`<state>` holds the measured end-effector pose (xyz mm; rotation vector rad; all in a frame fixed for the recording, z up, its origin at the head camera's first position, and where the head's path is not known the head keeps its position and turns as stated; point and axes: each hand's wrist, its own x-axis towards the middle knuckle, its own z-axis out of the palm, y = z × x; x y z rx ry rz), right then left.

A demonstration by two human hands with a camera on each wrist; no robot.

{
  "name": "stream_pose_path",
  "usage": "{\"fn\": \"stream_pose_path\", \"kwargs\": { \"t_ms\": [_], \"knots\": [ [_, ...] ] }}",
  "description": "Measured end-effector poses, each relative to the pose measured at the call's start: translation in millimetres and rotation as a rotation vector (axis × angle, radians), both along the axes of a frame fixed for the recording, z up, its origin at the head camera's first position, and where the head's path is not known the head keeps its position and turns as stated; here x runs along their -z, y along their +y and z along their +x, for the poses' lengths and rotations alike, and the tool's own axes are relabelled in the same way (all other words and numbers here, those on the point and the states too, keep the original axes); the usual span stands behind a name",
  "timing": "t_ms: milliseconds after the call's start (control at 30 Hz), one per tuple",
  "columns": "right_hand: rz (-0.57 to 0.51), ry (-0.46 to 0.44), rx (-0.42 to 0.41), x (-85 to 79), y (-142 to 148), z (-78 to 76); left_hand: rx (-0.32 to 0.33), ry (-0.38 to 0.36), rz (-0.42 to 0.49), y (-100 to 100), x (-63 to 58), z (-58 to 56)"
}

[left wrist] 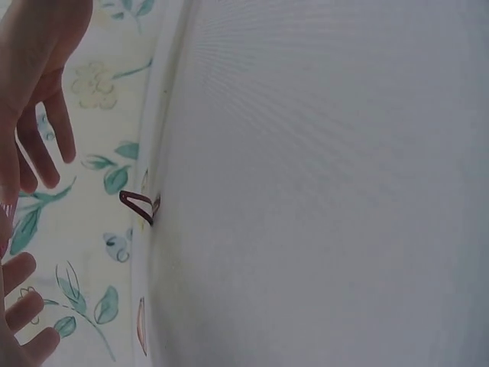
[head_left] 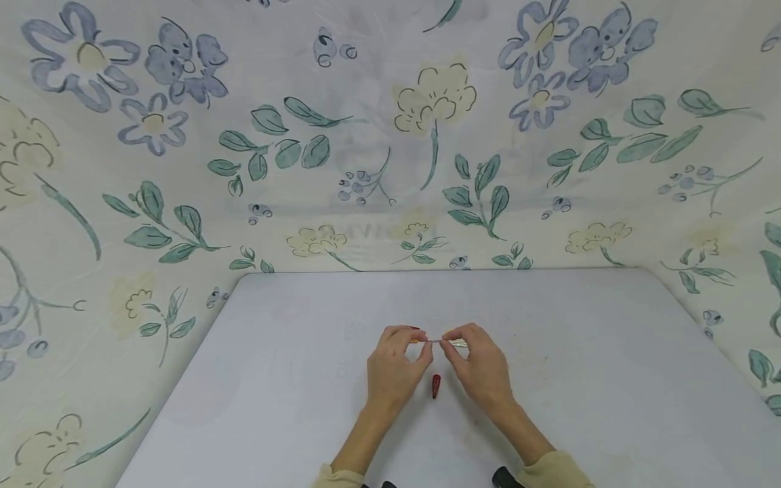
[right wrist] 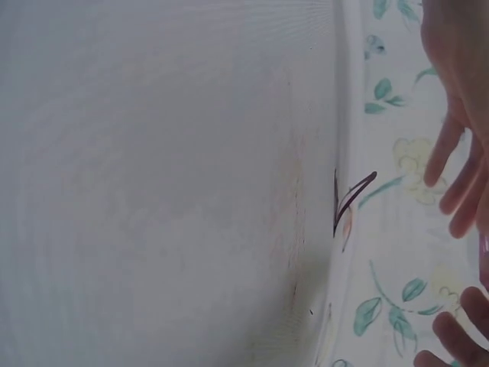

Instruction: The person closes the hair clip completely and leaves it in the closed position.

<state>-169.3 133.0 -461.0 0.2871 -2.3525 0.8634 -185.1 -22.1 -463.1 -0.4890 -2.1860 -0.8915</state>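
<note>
Near the middle of the table, my left hand [head_left: 393, 369] and right hand [head_left: 485, 366] face each other, thumb and fingertips pinching the two ends of a slim pink hair clip [head_left: 434, 341]. Most of this clip is hidden by the fingers; a bit of its pink surface shows at the edge of the right wrist view. Below the hands, a dark red snap hair clip [head_left: 436, 386] lies on the table; it appears sprung apart in the left wrist view [left wrist: 137, 206]. Another red clip [head_left: 415, 328] and an orange one [head_left: 415, 341] peek out behind my left fingers.
A silvery clip [head_left: 459, 344] lies partly behind my right hand. The white table [head_left: 293, 379] extends around both hands. Flower-printed cloth [head_left: 366, 135] rises beyond its far edge and along the sides. Black straps [head_left: 505, 477] show near the sleeves.
</note>
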Motion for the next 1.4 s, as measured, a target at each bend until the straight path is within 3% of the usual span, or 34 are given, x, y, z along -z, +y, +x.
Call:
{"fn": "stream_pose_path", "kwargs": {
  "t_ms": [333,733,1400],
  "knots": [
    [0.043,0.013,0.031,0.0,-3.5,1.8,-0.007,-0.037,0.000,3.3,2.3,2.2],
    [-0.018,-0.003,0.035,0.4,-6.1,3.0,-0.043,-0.052,-0.062,5.8,1.2,4.9],
    [-0.115,-0.136,-0.071,2.0,-3.2,4.3,-0.002,-0.090,-0.070,0.6,2.4,6.1]
  ]
}}
